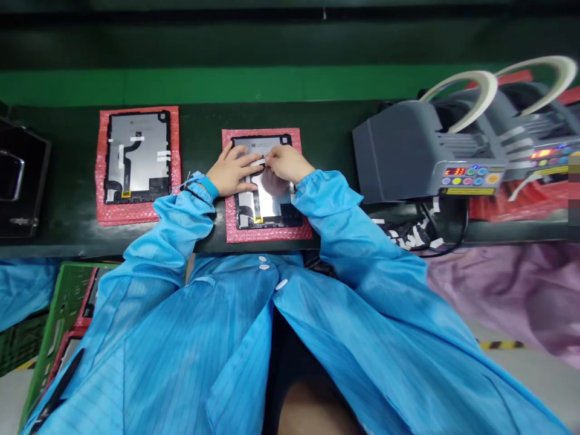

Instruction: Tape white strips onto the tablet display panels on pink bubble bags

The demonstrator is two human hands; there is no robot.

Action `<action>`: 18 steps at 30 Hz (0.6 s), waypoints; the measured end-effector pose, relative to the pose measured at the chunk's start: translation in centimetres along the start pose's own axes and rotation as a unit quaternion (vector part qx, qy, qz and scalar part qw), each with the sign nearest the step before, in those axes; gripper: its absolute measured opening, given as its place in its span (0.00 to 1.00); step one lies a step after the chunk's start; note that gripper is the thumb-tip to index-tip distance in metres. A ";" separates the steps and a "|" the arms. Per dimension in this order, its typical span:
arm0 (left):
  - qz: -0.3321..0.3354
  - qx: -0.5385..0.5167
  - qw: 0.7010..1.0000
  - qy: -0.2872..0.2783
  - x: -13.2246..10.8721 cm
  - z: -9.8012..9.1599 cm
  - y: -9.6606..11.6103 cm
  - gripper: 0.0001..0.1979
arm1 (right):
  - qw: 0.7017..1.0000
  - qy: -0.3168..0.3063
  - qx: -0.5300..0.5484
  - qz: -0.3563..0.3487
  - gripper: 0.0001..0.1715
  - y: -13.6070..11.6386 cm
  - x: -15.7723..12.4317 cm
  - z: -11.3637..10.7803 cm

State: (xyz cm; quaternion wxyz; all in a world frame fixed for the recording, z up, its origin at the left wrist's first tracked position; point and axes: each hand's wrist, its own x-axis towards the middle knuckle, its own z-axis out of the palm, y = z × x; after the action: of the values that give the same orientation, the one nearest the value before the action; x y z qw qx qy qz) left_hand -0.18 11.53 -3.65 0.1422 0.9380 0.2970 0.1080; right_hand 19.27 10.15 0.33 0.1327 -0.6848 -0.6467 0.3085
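A tablet screen assembly point(272, 208) lies back side up on a sheet of pink bubble wrap point(267, 235) in front of me. My left hand point(232, 171) rests flat on its left part, fingers spread towards the dark flex cable. At the upper middle of the panel, the fingers of my right hand point(288, 164) are pinched together at a small strip of white tape point(259, 162). The tips of both hands almost meet there. A yellow label point(258, 219) shows at the cable's lower end. My right hand covers part of the panel's right side.
To the left, a second screen assembly point(147, 157) lies on pink bubble wrap. Grey tape dispensers point(399, 151) with lit displays stand at right, beside cables and tape scraps point(410, 234). A black case point(20, 175) is far left. Below, a green crate point(57, 302) holds wrapped panels.
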 end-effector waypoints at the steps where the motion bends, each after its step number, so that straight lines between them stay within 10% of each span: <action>1: 0.000 -0.001 1.000 0.001 0.0 0.0 0.0 0.31 | 1.000 -0.001 -0.027 0.006 0.09 -0.2 0.0 -0.1; 10: -0.007 -0.005 1.000 0.008 0.2 0.1 0.1 0.34 | 0.987 -0.025 -0.159 0.010 0.14 -1.7 -0.4 -0.4; 18: -0.008 0.006 1.000 -0.002 0.1 -0.1 -0.2 0.35 | 0.978 0.112 -0.147 0.094 0.11 0.4 -3.1 -0.8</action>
State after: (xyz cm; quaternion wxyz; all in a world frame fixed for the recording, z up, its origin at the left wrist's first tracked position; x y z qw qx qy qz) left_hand -0.24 11.72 -3.56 0.1381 0.9366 0.3050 0.1031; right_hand 20.19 7.32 1.49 0.0730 -0.7848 -0.5988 0.1423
